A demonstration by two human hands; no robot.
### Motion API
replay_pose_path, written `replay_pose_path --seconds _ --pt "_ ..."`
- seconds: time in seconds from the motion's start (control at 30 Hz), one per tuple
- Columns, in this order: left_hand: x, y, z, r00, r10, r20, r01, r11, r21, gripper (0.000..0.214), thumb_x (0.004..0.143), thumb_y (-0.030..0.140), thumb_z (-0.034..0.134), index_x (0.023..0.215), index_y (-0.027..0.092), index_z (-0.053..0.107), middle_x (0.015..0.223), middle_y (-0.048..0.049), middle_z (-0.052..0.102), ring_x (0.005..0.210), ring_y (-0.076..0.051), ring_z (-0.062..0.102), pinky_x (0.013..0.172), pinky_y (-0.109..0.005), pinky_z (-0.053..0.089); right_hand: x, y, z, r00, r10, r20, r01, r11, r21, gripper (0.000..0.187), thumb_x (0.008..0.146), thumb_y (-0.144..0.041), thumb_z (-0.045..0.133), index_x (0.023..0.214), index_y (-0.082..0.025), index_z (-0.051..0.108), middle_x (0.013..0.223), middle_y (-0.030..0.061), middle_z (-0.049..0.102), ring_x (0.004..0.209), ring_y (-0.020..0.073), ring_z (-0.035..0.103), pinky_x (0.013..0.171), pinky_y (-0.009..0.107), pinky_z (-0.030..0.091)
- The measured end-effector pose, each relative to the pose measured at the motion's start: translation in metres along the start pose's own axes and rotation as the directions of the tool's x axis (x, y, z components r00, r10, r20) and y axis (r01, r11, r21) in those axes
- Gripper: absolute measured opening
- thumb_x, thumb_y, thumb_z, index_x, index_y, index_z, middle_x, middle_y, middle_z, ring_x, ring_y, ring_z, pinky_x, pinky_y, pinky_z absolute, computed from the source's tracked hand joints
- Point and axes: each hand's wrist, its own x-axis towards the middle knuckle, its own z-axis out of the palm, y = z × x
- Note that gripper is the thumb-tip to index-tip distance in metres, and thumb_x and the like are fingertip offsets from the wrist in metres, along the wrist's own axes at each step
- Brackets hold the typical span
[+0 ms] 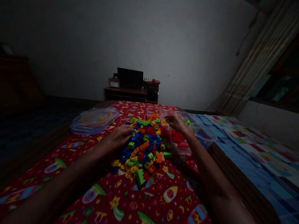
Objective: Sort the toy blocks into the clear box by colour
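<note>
A loose pile of toy building bricks [144, 146] in green, blue, orange, yellow and red lies on a red patterned tablecloth [102, 177]. At the pile's left edge is my left hand [119, 135], its fingers bent and apart over blue bricks. My right hand [175, 121] hovers above the clear plastic containers right of the pile, fingers drawn together and pointing left; whatever they may hold is too dark and small to make out. Below it, red bricks [177, 137] fill one clear container [183, 151]. Orange bricks [153, 116] lie in another compartment farther back.
Stacked clear lids [94, 119] lie at the table's left. A round clear tub [206, 133] with blue bricks stands at the right edge. Beyond are a checked bedspread [259, 146], a curtain [243, 74] and a desk [125, 93] with a dark monitor [130, 78].
</note>
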Motion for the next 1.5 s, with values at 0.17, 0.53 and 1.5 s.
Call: replay_pose_path --seconds 0.17,0.53,1.5 --pt "0.001 -0.002 -0.009 0.995 -0.061 -0.076 0.059 0.998 -0.027 0.035 0.088 0.041 0.042 0.094 0.019 0.068 0.104 -0.0088 0.069 0.096 -0.023 0.063 0.088 -0.036 0.049 0.001 -0.038 0.013 0.991 -0.098 0.092 0.099 0.995 -0.012 0.030 0.078 -0.008 0.049 0.100 -0.014 0.069 0.092 0.0082 0.071 0.078 0.0151 0.062 0.068 0.022 0.044" --pt "-0.005 -0.066 0.000 0.960 -0.198 -0.196 0.209 0.977 0.038 0.038 0.083 0.043 0.041 0.094 0.020 0.070 0.104 -0.0090 0.071 0.098 -0.024 0.063 0.091 -0.036 0.048 0.053 -0.076 0.065 0.902 -0.205 0.379 0.298 0.933 -0.203 0.031 0.084 -0.018 0.054 0.113 -0.013 0.065 0.106 0.0138 0.068 0.096 0.0197 0.064 0.076 0.023 0.045" --pt "-0.018 -0.095 0.022 0.896 -0.429 -0.112 0.392 0.884 -0.255 0.056 0.071 0.059 0.043 0.098 0.020 0.073 0.110 -0.0093 0.072 0.103 -0.027 0.063 0.094 -0.036 0.047 0.065 -0.082 0.079 0.949 -0.150 0.276 0.219 0.946 -0.240 0.031 0.077 -0.006 0.050 0.104 -0.010 0.066 0.101 0.0147 0.067 0.092 0.0207 0.061 0.074 0.024 0.042"
